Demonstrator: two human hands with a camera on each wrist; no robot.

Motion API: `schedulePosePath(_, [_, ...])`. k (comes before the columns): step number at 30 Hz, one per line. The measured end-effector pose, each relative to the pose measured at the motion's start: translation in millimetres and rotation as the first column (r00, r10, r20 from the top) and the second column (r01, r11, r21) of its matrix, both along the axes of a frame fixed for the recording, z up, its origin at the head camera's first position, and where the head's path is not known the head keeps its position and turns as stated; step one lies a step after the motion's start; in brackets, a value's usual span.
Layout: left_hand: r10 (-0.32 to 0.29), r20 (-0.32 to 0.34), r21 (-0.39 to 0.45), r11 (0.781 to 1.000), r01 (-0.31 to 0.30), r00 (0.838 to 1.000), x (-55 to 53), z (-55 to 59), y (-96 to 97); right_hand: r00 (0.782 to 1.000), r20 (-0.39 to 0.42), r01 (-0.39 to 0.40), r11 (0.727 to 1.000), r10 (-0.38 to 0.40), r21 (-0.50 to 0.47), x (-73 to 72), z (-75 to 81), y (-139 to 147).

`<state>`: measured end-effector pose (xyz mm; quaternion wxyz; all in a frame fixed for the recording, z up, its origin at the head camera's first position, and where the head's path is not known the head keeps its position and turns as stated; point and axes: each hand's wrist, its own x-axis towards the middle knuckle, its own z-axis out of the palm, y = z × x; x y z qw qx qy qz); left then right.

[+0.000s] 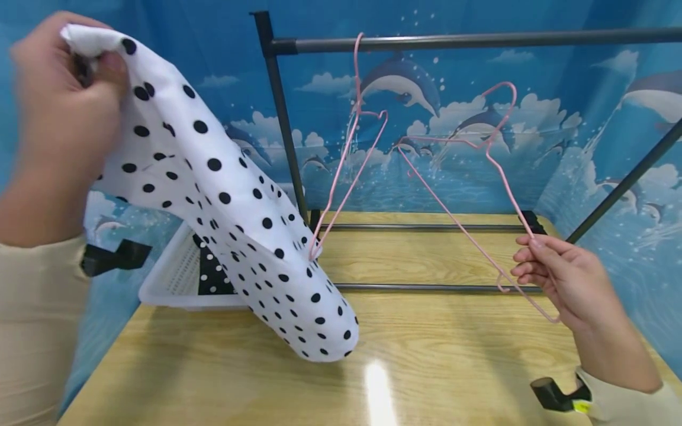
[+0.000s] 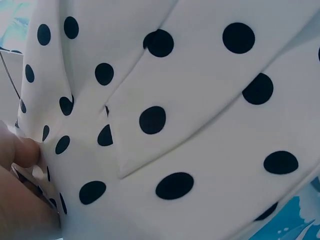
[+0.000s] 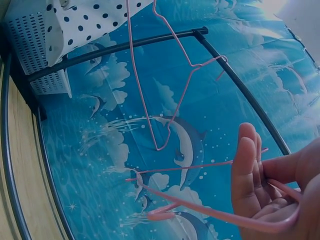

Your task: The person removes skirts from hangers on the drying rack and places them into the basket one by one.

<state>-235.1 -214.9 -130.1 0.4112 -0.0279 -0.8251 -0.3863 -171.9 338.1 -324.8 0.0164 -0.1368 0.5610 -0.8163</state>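
High on the left, my left hand [image 1: 80,100] grips one end of a white cloth with black polka dots [image 1: 224,195]. The rest of it hangs down at a slant over the table. A pointed folded flap [image 2: 145,150] of the cloth shows close up in the left wrist view. My right hand [image 1: 570,278] pinches the side of a pink wire hanger [image 1: 453,216] between thumb and fingers, its hook upward and off the rail. Another pink hanger [image 1: 341,177] hangs from the rail; its lower corner overlaps the cloth, and whether they touch I cannot tell.
A black rack's top rail [image 1: 479,40] crosses the back, with low bars [image 1: 426,287] above the wooden table [image 1: 453,367]. Behind the cloth stands a white perforated basket [image 1: 178,266] with a black, white-dotted cloth [image 1: 213,275] inside. A blue dolphin curtain [image 1: 202,35] surrounds the table.
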Motion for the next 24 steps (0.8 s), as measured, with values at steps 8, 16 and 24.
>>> schedulePosePath(8, [0.193, 0.106, 0.004, 0.981, -0.195, 0.975, -7.8, 7.2, -30.3, 1.0, -0.014, 0.025, 1.0, -0.025, 0.019, -0.1, 2.3, -6.3])
schedulePosePath(16, [0.307, 0.188, -0.018, 0.951, -0.309, 0.933, -20.4, 16.5, -49.3, 0.999, -0.016, 0.043, 0.999, -0.043, 0.029, 0.5, 3.8, -12.9])
schedulePosePath(24, [0.386, 0.186, -0.076, 0.923, -0.378, 0.904, -5.4, 28.7, -35.6, 0.996, 0.001, 0.084, 0.995, -0.084, 0.059, 1.1, 5.1, -17.8])
